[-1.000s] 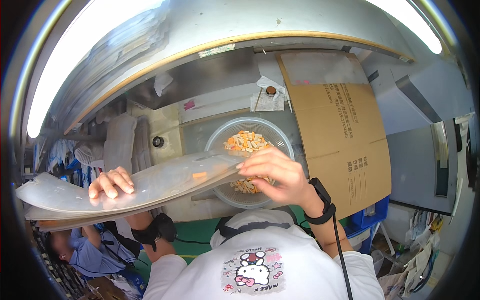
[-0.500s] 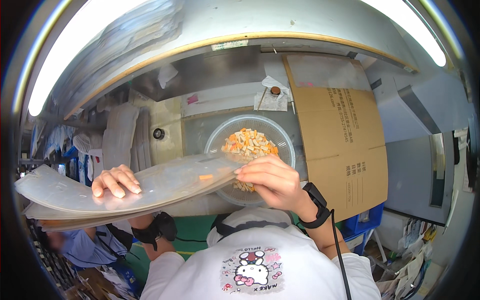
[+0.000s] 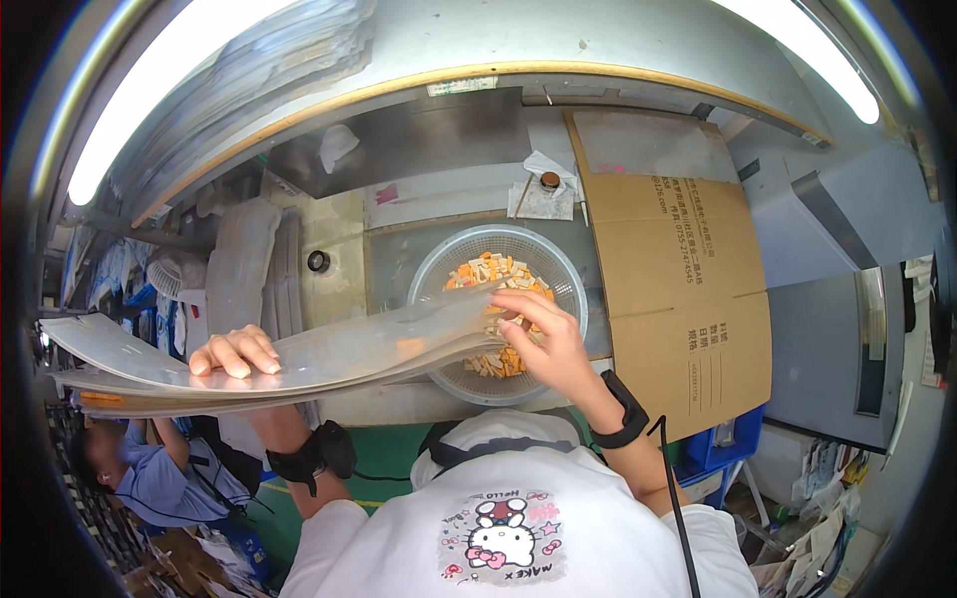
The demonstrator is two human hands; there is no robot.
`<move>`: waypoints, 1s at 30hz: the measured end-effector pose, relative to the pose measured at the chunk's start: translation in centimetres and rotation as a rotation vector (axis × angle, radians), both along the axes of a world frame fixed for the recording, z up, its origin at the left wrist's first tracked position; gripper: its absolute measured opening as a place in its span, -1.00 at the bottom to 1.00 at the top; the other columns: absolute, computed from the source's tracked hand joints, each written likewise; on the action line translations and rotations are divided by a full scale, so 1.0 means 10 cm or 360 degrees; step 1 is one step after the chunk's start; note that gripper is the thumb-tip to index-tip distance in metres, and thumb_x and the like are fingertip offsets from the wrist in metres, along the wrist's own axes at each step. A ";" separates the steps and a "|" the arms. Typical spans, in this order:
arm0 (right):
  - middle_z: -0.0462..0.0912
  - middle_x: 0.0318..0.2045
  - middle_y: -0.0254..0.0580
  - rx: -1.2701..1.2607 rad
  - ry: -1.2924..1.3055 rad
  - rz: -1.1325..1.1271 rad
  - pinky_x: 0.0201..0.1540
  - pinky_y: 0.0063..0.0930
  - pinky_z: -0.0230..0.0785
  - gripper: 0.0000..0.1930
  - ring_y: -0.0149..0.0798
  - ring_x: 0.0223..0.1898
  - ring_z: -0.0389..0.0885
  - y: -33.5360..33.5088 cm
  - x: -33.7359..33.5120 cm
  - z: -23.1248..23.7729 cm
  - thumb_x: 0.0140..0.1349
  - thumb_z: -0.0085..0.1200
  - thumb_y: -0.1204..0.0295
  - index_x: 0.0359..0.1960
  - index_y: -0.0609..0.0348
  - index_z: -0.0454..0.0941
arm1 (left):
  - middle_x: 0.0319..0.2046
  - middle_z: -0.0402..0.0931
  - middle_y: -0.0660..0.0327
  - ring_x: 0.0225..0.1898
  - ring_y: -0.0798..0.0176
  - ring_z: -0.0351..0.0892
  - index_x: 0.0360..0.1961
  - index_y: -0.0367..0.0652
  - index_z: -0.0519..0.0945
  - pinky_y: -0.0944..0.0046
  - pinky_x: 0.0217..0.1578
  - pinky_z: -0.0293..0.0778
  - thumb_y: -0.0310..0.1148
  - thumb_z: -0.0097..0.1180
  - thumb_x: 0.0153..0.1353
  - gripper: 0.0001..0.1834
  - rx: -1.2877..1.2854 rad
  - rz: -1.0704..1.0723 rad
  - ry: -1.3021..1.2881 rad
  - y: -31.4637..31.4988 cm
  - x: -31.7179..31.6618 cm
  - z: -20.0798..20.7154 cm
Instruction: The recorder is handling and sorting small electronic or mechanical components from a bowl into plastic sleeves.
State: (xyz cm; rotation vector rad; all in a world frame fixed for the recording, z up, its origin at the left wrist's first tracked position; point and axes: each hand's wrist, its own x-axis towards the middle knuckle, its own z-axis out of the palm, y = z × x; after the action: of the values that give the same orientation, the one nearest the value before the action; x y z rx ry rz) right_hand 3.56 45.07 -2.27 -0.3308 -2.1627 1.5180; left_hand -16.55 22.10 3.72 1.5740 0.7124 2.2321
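A: Your left hand (image 3: 235,352) has its fingers curled over the far edge of a sheaf of clear sheets (image 3: 334,361), holding them up; its palm is hidden.

B: And your right hand (image 3: 550,345)? You have its fingertips at the sheets' right end, thumb and fingers slightly parted. I cannot tell whether they pinch anything.

A: Your sheets slant across, their right end over a round plastic basket (image 3: 565,289) of small orange and cream pieces (image 3: 490,267). (One orange patch (image 3: 409,346) shows at the sheets, on or through them, I cannot tell.)

B: Right of your basket lies flattened cardboard (image 3: 678,289); beyond the basket, you have a brown-topped jar (image 3: 549,181).
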 end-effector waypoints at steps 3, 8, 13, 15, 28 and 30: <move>0.50 -0.42 -0.17 0.0096 0.0289 -0.0177 -0.37 -0.51 0.30 -0.81 -0.24 -0.39 0.45 -0.01 0.11 0.08 -0.15 -0.06 0.65 -0.43 0.23 0.47 | -0.40 0.45 0.02 -0.50 0.01 0.49 -0.15 -0.08 0.39 0.22 -0.52 0.44 -0.23 -0.20 0.08 -0.68 0.0034 0.0038 -0.0029 -0.02 0.00 0.00; 0.51 -0.45 -0.19 0.0203 0.0459 0.0037 -0.32 -0.50 0.31 -0.79 -0.25 -0.38 0.46 -0.03 0.20 0.19 -0.26 -0.04 0.74 -0.50 0.25 0.47 | -0.48 0.47 0.15 -0.56 0.18 0.45 -0.27 -0.04 0.48 0.35 -0.50 0.27 -0.22 -0.16 0.07 -0.74 -0.0110 0.0172 -0.0236 -0.02 0.13 0.11; 0.52 -0.44 -0.17 0.0254 0.0443 0.0088 -0.32 -0.49 0.31 -0.76 -0.24 -0.36 0.45 -0.08 0.16 0.18 -0.27 -0.05 0.76 -0.48 0.26 0.47 | -0.48 0.47 0.15 -0.56 0.18 0.44 -0.28 -0.04 0.48 0.37 -0.51 0.24 -0.23 -0.15 0.06 -0.75 -0.0105 0.0198 -0.0252 -0.01 0.14 0.12; 0.51 -0.43 -0.14 0.0274 0.0397 0.0095 -0.31 -0.49 0.31 -0.77 -0.23 -0.36 0.46 -0.08 0.14 0.17 -0.21 -0.08 0.74 -0.44 0.26 0.47 | -0.48 0.47 0.15 -0.56 0.18 0.44 -0.28 -0.04 0.48 0.37 -0.51 0.24 -0.23 -0.14 0.06 -0.75 -0.0108 0.0195 -0.0241 -0.01 0.13 0.12; 0.52 -0.48 -0.12 -0.0714 -0.0247 0.0062 -0.32 -0.58 0.33 -0.77 -0.28 -0.44 0.53 -0.12 0.14 -0.16 0.00 -0.17 0.54 -0.27 0.28 0.42 | -0.48 0.47 0.13 -0.55 0.19 0.44 -0.27 -0.06 0.48 0.37 -0.53 0.25 -0.25 -0.16 0.07 -0.75 -0.0099 0.0199 -0.0220 -0.01 0.14 0.08; 0.52 -0.48 -0.14 -0.0766 -0.0215 -0.0046 -0.34 -0.59 0.32 -0.80 -0.31 -0.43 0.52 -0.11 0.19 -0.19 -0.03 -0.15 0.58 -0.33 0.28 0.45 | -0.49 0.47 0.14 -0.56 0.20 0.43 -0.28 -0.06 0.48 0.37 -0.53 0.25 -0.25 -0.16 0.07 -0.75 -0.0109 0.0176 -0.0225 -0.07 0.09 0.07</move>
State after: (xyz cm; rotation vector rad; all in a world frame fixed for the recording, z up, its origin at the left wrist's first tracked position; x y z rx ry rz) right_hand 5.47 44.02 -4.18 -0.6351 -1.8513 2.0413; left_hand -15.67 21.38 4.47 1.3596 0.8441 2.3434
